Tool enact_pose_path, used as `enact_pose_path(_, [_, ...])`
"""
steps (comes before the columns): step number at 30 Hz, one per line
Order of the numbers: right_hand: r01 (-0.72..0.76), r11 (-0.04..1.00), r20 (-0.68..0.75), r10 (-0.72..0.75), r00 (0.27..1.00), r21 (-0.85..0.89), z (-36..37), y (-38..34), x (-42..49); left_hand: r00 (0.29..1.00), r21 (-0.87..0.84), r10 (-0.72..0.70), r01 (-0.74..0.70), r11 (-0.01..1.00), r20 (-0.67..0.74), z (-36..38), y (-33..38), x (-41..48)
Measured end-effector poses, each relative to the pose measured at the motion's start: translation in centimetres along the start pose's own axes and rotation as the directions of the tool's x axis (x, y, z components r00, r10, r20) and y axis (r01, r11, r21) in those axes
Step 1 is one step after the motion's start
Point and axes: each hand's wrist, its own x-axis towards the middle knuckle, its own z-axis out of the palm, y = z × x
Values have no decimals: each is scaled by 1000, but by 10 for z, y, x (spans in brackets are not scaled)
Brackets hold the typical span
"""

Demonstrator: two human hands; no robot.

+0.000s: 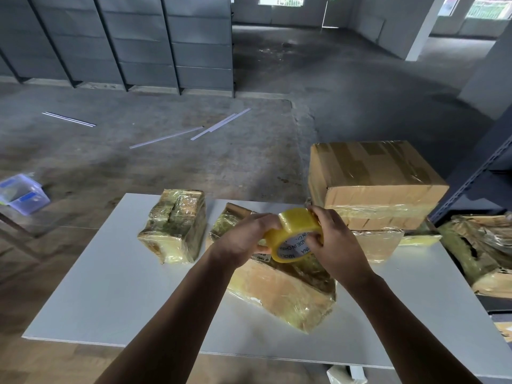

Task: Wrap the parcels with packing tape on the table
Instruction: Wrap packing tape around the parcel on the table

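Observation:
A yellow roll of packing tape (295,230) is held in the air above the white table (116,295). My left hand (243,235) grips its left side with curled fingers. My right hand (336,239) holds its right side, thumb at the core. Below the roll lies a long parcel (282,297) wrapped in clear yellowish tape, partly hidden by my hands. A smaller taped parcel (177,225) sits to the left of it.
A large taped cardboard box (371,178) stands on flatter parcels (379,242) at the table's back right. Torn wrapped packages (482,253) lie on a dark shelf to the right. A clear plastic container (22,194) sits far left.

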Motion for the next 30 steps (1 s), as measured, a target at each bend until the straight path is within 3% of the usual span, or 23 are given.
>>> enact_pose_path(19, [-136, 981, 95, 124, 988, 141, 0, 12, 6, 983, -208, 69, -33, 978, 168, 0, -17, -2])
enact_pose_path(22, [-67, 997, 84, 64, 994, 42, 0, 7, 3, 995, -157, -29, 43, 987, 92, 0, -16, 2])
enact_pose_path(26, [133, 981, 90, -121, 989, -138, 5, -2, -1, 995, 30, -95, 95, 995, 9, 6, -8, 5])
enact_pose_path(30, [108, 987, 87, -97, 991, -121, 4, 0, 0, 995, 34, -71, 69, 997, 67, 6, -5, 4])
